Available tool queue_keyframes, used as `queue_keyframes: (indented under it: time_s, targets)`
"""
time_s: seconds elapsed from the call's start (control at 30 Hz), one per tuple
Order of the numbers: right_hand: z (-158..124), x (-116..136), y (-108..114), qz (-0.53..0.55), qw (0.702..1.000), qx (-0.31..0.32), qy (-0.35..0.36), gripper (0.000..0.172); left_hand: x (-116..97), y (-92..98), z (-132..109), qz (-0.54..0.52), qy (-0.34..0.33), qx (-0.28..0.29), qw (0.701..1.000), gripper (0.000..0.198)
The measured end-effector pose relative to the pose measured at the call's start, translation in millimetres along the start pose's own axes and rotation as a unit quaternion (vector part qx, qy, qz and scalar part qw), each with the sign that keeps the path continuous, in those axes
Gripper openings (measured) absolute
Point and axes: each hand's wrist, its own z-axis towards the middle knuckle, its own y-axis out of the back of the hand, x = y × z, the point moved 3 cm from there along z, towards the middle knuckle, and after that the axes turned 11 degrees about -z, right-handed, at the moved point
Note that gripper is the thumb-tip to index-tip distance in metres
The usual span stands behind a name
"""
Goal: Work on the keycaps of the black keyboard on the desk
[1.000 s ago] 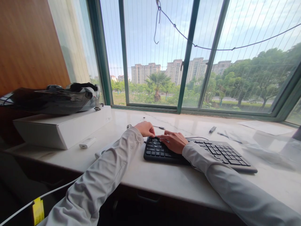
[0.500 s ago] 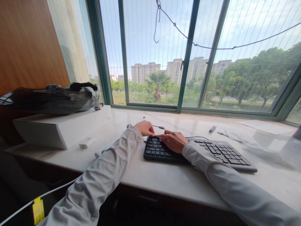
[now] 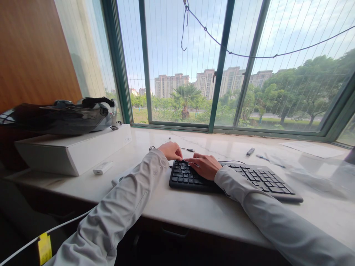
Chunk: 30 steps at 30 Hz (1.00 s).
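A black keyboard (image 3: 186,180) lies on the pale stone sill, its keys facing up. At its far left corner my left hand (image 3: 171,150) is closed, the thumb and fingers pinched down at the top row of keys. Whatever is between those fingertips is hidden. My right hand (image 3: 205,165) rests across the keyboard's left half, palm down. Its index finger stretches left and reaches close to the left fingertips; the other fingers are partly bent. Behind the hands lies a dark cable plug (image 3: 190,150).
On the left, a white box (image 3: 83,149) carries a dark visor-like headpiece (image 3: 63,117). A small white device (image 3: 102,168) lies before it. Farther right are a small dark stick-like gadget (image 3: 250,152), a slim blue-tipped tool (image 3: 263,157) and clear plastic wrapping (image 3: 313,179). A window stands behind.
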Motion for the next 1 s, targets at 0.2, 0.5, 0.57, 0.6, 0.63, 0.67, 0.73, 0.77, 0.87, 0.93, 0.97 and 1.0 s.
queue_keyframes:
  time_s: [0.2, 0.5, 0.57, 0.6, 0.63, 0.67, 0.73, 0.77, 0.87, 0.93, 0.97, 1.0]
  targets:
    - [0.5, -1.2, -2.0, 0.0, 1.0, -0.008, 0.006, 0.044, 0.5, -0.1, 0.8, -0.007, 0.0, 0.004, 1.0, 0.022]
    - [0.9, -1.0, -2.4, -0.001, 1.0, -0.003, 0.007, 0.044, -0.3, -0.6, -0.4, -0.004, 0.008, 0.005, 1.0, 0.021]
    - [1.2, -0.9, -2.2, 0.0, 1.0, -0.001, 0.007, 0.044, -0.4, -0.8, -0.4, 0.003, 0.013, 0.005, 1.0, 0.021]
    - [1.3, -0.9, -2.1, 0.001, 1.0, -0.001, 0.006, 0.044, -0.5, -0.9, -0.2, 0.006, 0.014, 0.006, 1.0, 0.021]
    - [1.3, -0.9, -2.1, 0.003, 1.0, -0.002, 0.006, 0.044, -0.6, -0.9, -0.1, 0.008, 0.017, 0.006, 1.0, 0.021]
    - [1.3, -1.0, -2.2, 0.004, 1.0, -0.003, 0.006, 0.044, -0.7, -0.8, 0.0, 0.009, 0.019, 0.006, 1.0, 0.021]
    - [1.2, -1.1, -2.6, 0.006, 1.0, -0.004, 0.006, 0.044, -1.1, -0.7, -0.1, 0.011, 0.021, 0.007, 1.0, 0.021]
    - [1.1, -1.1, -2.8, 0.007, 1.0, -0.004, 0.007, 0.044, -1.2, -0.7, -0.3, 0.012, 0.021, 0.007, 1.0, 0.021]
    - [0.9, -1.2, -3.0, 0.011, 1.0, -0.008, 0.011, 0.043, -0.9, -0.8, -1.1, 0.013, 0.017, 0.004, 1.0, 0.021]
    - [0.9, -1.3, -2.8, 0.016, 1.0, -0.012, 0.013, 0.044, 0.0, -1.2, -1.2, 0.011, 0.013, 0.003, 1.0, 0.021]
    - [1.0, -1.3, -2.8, 0.018, 1.0, -0.013, 0.013, 0.044, 0.7, -1.6, -1.0, 0.009, 0.012, 0.005, 1.0, 0.021]
    - [1.0, -1.3, -2.7, 0.019, 1.0, -0.014, 0.014, 0.045, 1.5, -2.1, -0.7, 0.006, 0.011, 0.007, 1.0, 0.021]
